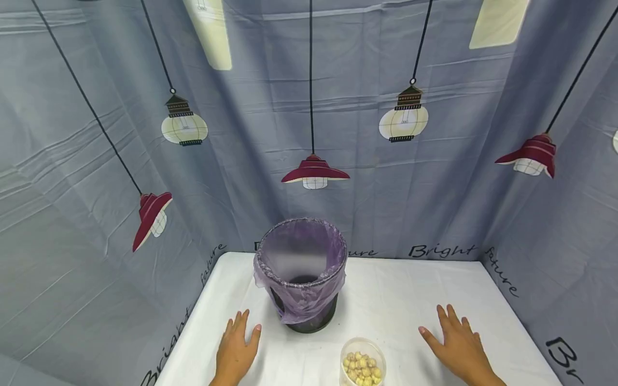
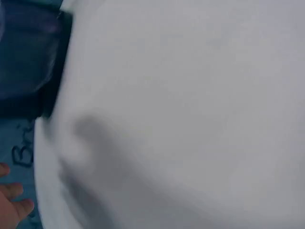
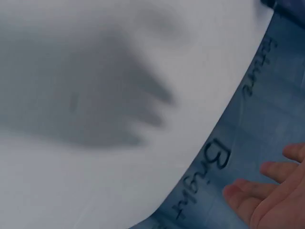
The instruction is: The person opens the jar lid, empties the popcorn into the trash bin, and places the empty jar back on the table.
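Observation:
A black trash bin lined with a translucent purple bag stands on the white table, left of the middle. In front of it, at the bottom of the head view, is a clear round container holding several pale yellow balls. My left hand is over the table to the left of the bin, fingers extended and holding nothing. On the other side, my right hand is right of the container with fingers spread, also holding nothing. Both wrist views show fingertips above the table and their shadows on it.
The white table meets a grey-blue curtain at the back and both sides. Printed lamps and "Bright" lettering mark the curtain. The bin stands near the table's back left corner.

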The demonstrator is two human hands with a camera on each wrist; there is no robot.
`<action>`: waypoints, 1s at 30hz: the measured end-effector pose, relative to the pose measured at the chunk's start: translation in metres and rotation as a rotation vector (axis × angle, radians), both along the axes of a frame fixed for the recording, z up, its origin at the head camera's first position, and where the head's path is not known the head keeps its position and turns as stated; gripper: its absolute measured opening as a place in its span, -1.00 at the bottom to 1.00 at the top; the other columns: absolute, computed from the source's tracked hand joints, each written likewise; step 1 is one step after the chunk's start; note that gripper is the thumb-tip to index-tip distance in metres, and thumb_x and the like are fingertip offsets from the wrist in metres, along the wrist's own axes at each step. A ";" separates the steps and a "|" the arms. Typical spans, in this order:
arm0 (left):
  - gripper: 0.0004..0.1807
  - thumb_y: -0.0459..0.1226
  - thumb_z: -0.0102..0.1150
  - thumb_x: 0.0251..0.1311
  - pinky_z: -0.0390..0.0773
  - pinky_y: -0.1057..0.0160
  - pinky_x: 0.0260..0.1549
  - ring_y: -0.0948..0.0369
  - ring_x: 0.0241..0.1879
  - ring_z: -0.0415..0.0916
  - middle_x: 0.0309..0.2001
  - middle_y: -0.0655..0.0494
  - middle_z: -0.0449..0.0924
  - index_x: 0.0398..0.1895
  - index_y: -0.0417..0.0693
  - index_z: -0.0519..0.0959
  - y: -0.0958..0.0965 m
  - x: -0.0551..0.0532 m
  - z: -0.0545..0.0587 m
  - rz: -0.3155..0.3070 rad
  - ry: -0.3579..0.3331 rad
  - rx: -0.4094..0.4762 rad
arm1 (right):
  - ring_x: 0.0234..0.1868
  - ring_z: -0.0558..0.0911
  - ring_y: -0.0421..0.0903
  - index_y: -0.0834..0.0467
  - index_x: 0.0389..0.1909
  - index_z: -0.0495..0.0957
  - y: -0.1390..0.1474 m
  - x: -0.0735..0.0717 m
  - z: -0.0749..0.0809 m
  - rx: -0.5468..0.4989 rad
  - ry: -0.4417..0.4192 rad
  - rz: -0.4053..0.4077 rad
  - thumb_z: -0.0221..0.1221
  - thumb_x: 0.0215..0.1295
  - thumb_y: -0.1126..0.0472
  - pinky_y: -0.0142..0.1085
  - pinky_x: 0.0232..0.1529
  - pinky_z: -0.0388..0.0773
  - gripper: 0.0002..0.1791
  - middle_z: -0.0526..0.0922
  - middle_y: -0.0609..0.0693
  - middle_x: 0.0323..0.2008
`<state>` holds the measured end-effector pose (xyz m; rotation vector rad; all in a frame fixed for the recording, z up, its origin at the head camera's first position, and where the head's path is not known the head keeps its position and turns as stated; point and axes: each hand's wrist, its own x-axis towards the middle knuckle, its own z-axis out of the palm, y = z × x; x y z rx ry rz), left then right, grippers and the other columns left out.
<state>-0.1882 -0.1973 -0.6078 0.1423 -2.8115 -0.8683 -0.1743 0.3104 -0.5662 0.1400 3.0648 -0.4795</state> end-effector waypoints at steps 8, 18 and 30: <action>-0.43 -0.12 0.16 0.36 0.44 -0.20 0.18 -0.21 0.20 0.49 0.26 -0.22 0.51 0.37 -0.15 0.41 0.048 0.037 -0.042 -0.035 0.042 0.272 | 0.33 0.23 0.55 0.39 0.45 0.16 -0.037 0.013 0.007 -0.083 0.003 0.101 -0.14 0.26 -0.58 0.43 0.08 0.34 0.17 0.11 0.50 0.43; -0.39 -0.20 -0.04 0.49 0.53 -0.27 0.00 -0.42 0.25 0.32 0.36 -0.44 0.28 0.43 -0.42 0.16 0.084 0.036 -0.050 -0.509 -0.053 0.565 | 0.38 0.32 0.36 0.27 0.48 0.21 -0.083 0.023 0.027 -0.146 0.024 0.180 -0.08 0.31 -0.50 0.32 0.17 0.38 0.03 0.22 0.35 0.45; -0.22 -0.26 0.10 0.36 0.50 -0.18 0.13 -0.32 0.38 0.19 0.46 -0.44 0.08 0.55 -0.17 0.00 0.119 0.025 -0.052 -0.771 -0.169 0.755 | 0.32 0.44 0.29 0.18 0.45 0.30 -0.118 0.025 0.028 -0.194 0.030 0.233 0.03 0.32 -0.42 0.28 0.14 0.45 -0.09 0.36 0.24 0.40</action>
